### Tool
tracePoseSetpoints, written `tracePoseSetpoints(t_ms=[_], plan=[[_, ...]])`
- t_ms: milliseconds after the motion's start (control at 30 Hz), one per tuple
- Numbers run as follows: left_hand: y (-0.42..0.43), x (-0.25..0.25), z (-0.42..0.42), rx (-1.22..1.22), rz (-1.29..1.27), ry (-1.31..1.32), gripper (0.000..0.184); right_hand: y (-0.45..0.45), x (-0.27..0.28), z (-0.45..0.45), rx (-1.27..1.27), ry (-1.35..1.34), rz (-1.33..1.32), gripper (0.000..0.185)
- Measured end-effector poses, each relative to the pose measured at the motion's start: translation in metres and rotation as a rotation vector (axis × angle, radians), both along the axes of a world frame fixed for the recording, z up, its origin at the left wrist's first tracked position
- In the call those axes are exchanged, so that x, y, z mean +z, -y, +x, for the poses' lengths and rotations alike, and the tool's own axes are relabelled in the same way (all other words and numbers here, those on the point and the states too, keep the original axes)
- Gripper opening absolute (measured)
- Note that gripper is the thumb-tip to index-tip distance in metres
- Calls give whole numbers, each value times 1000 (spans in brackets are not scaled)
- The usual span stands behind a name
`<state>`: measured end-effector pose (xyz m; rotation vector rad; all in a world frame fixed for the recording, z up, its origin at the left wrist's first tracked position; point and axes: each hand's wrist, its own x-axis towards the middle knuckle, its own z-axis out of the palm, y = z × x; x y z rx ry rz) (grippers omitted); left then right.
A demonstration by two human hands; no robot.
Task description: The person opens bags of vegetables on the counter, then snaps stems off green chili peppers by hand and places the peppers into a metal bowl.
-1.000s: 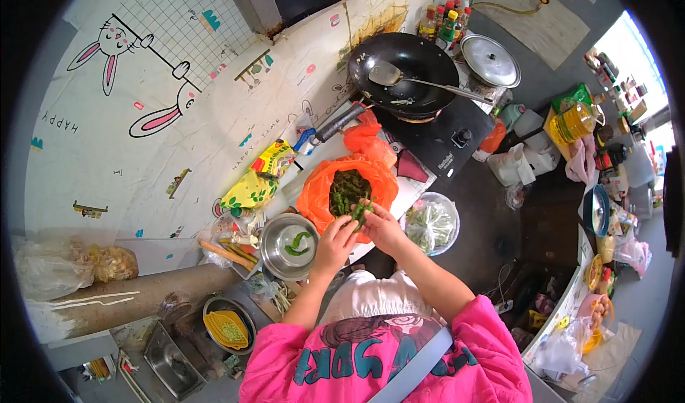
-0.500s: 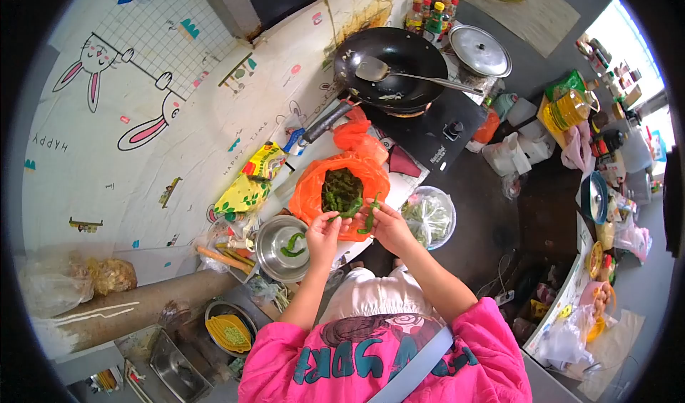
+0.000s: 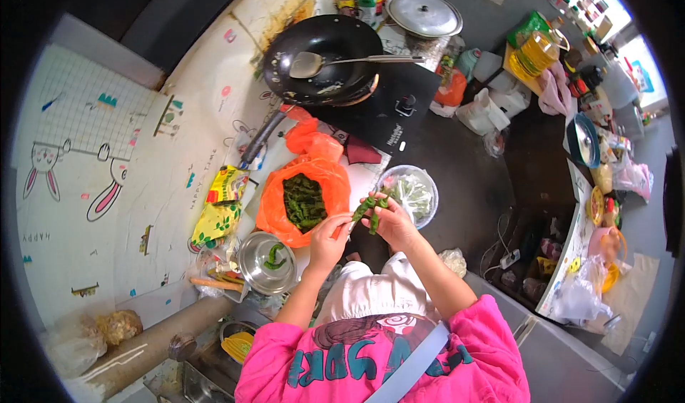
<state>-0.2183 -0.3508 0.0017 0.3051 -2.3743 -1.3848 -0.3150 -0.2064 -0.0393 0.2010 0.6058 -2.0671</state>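
Two green peppers (image 3: 363,208) are held up between my hands, just right of the orange plastic bag. My right hand (image 3: 397,226) is closed around them with thumb and fingers. My left hand (image 3: 331,236) is pinched at the lower left end of one pepper. The orange bag (image 3: 270,202) lies open, with many dark green peppers (image 3: 305,203) inside. Left of my left hand stands a shiny metal pot (image 3: 248,269), and a curved green pepper (image 3: 274,257) rests in it.
A black wok (image 3: 342,35) with a spatula (image 3: 307,65) sits on the black cooktop (image 3: 414,128); its handle points toward the bag. A bowl (image 3: 433,196) holding a plastic-wrapped bundle is right of my hands. Yellow packets (image 3: 216,221) lie beside the wall.
My view has swung, so the wok and bag sit further left. My hands have moved from over the bag to its right side, bringing two peppers together.
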Motion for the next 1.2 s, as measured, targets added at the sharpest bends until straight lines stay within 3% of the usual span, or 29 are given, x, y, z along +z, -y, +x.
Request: tracePoseSetpoints(t_ms=[33, 133, 267, 400, 533, 567, 700, 800, 1000, 1067, 1200], plan=[[-6, -5, -3, -4, 25, 47, 11, -6, -2, -1, -11, -7, 63, 32], [-25, -49, -3, 7, 584, 276, 12, -30, -32, 2, -50, 55, 200, 26], [-53, -90, -3, -112, 462, 346, 14, -57, -58, 14, -66, 208, 269, 23], [-74, -79, -16, -272, 191, 364, 29, -70, -89, 15, -146, 267, 404, 28], [-80, -86, -17, -224, 237, 483, 36, -72, -122, -8, -198, 195, 534, 30], [-80, -86, -15, -219, 239, 486, 34, -73, -130, -17, -165, 148, 570, 46], [-71, -92, -3, -132, 224, 475, 32, -64, -139, -50, -123, 223, 778, 78], [-60, -97, 7, -70, 268, 451, 31, -62, -154, -56, -79, 189, 843, 73], [-31, -90, 10, 159, 224, 321, 23, -28, -125, -39, -19, -133, 811, 47], [-17, -85, 11, 237, 3, 171, 20, -9, -110, -32, 32, -281, 814, 44], [24, -87, 25, 323, -104, 151, 20, 33, -92, -9, 32, -944, 881, 38]])
